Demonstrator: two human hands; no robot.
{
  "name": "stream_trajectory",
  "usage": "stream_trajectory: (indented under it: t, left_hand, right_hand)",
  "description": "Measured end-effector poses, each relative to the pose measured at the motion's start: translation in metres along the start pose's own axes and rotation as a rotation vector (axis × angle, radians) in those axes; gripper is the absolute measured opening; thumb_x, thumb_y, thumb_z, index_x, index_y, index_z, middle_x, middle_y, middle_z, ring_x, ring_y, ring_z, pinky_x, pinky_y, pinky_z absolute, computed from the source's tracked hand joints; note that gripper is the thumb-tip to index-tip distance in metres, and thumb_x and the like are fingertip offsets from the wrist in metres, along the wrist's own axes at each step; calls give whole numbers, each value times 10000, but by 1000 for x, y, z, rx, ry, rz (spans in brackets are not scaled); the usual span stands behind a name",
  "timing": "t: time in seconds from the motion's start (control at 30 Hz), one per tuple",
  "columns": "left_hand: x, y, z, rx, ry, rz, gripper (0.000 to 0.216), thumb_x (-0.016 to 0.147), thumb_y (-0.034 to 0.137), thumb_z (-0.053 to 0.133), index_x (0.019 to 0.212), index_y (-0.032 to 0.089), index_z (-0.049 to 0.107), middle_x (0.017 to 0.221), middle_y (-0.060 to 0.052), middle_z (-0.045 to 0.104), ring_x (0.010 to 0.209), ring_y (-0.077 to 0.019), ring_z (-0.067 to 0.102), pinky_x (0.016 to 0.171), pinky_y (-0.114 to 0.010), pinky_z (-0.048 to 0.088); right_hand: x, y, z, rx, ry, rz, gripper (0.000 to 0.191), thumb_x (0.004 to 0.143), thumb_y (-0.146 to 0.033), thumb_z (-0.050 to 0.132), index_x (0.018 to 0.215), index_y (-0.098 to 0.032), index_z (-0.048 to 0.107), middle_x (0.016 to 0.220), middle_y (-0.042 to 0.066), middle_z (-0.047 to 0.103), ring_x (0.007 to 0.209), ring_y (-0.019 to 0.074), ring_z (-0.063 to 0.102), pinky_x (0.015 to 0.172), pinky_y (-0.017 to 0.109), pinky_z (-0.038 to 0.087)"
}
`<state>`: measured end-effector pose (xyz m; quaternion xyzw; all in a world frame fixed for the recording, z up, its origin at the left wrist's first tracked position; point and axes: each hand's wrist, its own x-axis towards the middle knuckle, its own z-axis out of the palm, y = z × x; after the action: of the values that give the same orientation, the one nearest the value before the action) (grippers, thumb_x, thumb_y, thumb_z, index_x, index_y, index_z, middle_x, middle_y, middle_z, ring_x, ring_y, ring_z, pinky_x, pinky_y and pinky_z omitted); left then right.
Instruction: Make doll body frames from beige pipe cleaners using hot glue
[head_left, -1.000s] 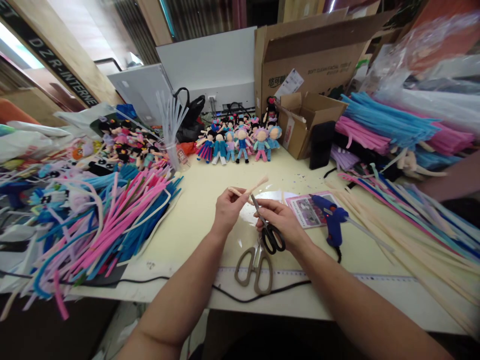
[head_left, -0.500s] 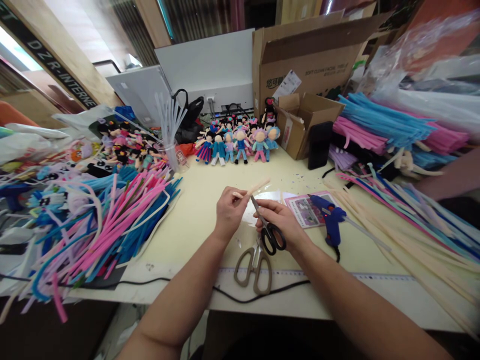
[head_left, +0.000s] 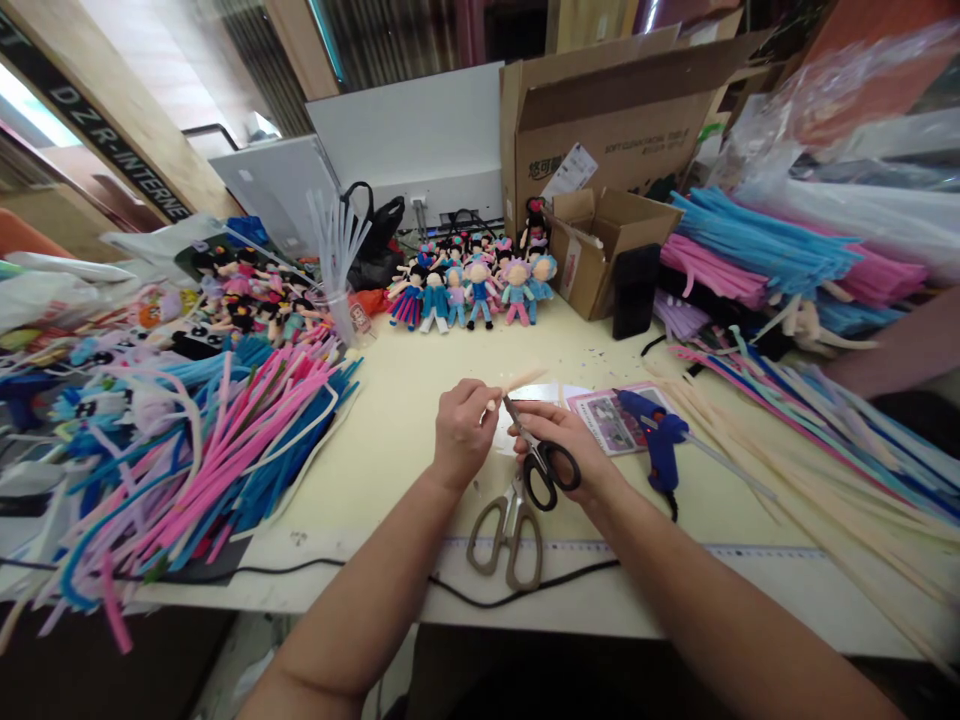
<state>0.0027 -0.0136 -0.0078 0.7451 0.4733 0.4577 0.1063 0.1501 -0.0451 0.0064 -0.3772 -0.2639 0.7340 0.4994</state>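
Ideally well clear of the blades (head_left: 512,411), the left hand (head_left: 463,432) pinches the peach strip (head_left: 525,379) while the right hand (head_left: 574,435) grips black-handled scissors (head_left: 537,456)

Metal and smooth plastic in the black-handled scissors (head_left: 533,448); fuzzy pile on the heaped pipe cleaners (head_left: 232,450); matt cardboard in the large box (head_left: 600,120); smooth plastic on the glue gun (head_left: 663,460).
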Motion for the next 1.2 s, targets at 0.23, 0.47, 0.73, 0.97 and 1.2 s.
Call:
stream_trajectory:
  t: [0.23, 0.47, 0.73, 0.97, 1.2]
  left_hand:
    - [-2, -3, 0, 182, -36, 135, 302, 786, 107, 510, 1016, 242, 653, 944, -67, 603, 886, -200, 537, 834, -339, 350]
    - [-2, -3, 1, 235, -37, 176, 317, 780, 90, 511, 1015, 243, 658, 931, -65, 615, 884, -200, 552, 825, -344, 345]
    - [0, -2, 1, 250, 38, 197, 185, 818, 124, 517, 950, 195, 625, 874, -45, 591, 808, -154, 550, 769, -297, 393]
    - [3, -5, -3, 250, 71, 188, 157, 815, 127, 528, 935, 188, 610, 835, -43, 568, 802, -153, 545, 758, -284, 417]
    - [14, -16, -10, -198, 109, -255, 106, 765, 266, 600, 781, 162, 617, 817, -45, 598, 747, -136, 558, 681, -261, 432]
  right_hand:
    - [1, -3, -2, 11, -22, -9, 289, 632, -275, 744, 882, -154, 663, 689, 10, 647, 497, 87, 573, 487, 223, 497]
    - [1, -4, -4, -7, -34, -28, 305, 621, -271, 747, 880, -134, 662, 673, 18, 648, 487, 88, 570, 493, 223, 497]
    - [2, -5, -4, -32, -15, -9, 299, 631, -268, 743, 888, -143, 655, 665, 14, 644, 494, 97, 575, 458, 218, 484]
    - [2, -5, -2, -56, -15, 29, 314, 637, -259, 725, 916, -148, 635, 681, 18, 648, 487, 91, 571, 459, 215, 479]
    - [2, -14, -14, -428, -24, -47, 385, 683, -263, 635, 1052, -179, 562, 685, -12, 609, 515, 113, 575, 489, 246, 466]
